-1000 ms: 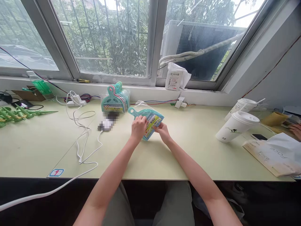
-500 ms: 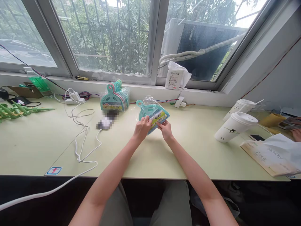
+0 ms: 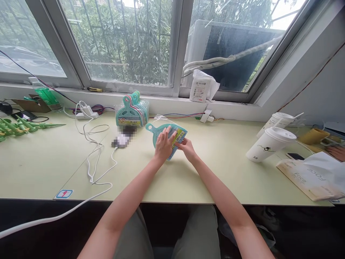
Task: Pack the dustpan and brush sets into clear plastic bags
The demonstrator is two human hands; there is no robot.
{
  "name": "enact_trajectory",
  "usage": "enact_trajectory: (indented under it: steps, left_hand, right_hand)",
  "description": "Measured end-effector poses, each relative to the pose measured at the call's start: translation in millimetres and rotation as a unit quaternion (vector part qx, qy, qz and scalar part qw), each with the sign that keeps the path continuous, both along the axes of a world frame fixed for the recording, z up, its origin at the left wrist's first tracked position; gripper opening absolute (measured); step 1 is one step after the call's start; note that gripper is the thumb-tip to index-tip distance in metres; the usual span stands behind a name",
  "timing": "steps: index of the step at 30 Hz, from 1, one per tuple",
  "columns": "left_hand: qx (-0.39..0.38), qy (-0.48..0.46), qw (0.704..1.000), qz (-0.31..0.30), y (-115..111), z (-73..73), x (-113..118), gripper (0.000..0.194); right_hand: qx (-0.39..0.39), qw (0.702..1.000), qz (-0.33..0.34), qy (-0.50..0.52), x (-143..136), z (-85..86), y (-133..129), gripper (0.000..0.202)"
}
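In the head view, a teal dustpan-and-brush set (image 3: 156, 132) in clear wrapping is tilted above the desk, its ring handle to the upper left and its bristles to the lower right. A yellow printed label crosses its front. My left hand (image 3: 164, 144) lies over this face with its fingers stretched out flat, covering part of the label. At the lower right edge, my right hand (image 3: 188, 148) grips the set between thumb and fingers. Behind it to the left, several similar wrapped sets (image 3: 130, 114) stand in a row, mostly teal with some pink.
White cables (image 3: 93, 158) run over the left of the desk (image 3: 215, 172), near a pixelated object (image 3: 123, 138). Green plastic parts (image 3: 18, 127) lie far left. Two white cups (image 3: 269, 144) and a tissue pack (image 3: 309, 176) are at right, with another person's hand (image 3: 336, 151) beyond.
The dustpan-and-brush set has turned, its ring handle swinging left and down. My left hand has gone from gripping its lower edge to lying flat on its front.
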State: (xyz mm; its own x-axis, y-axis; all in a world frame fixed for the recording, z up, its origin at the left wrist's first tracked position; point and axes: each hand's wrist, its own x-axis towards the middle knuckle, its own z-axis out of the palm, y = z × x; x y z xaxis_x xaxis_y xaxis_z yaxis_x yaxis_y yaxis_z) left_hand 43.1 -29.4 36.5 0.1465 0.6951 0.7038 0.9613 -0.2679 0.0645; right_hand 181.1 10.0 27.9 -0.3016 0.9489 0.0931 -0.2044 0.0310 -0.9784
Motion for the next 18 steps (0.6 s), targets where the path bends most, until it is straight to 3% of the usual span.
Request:
enact_trajectory:
  steps: [12, 18]
  left_hand:
    - [-0.013, 0.014, 1.000, 0.009, 0.5, -1.2, 1.4, 0.053]
    - [-0.016, -0.054, 0.997, -0.053, 3.2, -4.6, 3.4, 0.054]
  right_hand:
    - [0.001, 1.000, -0.013, 0.003, -1.4, -3.6, 2.0, 0.048]
    - [0.005, 1.000, -0.018, 0.001, -2.0, -2.5, 0.7, 0.048]
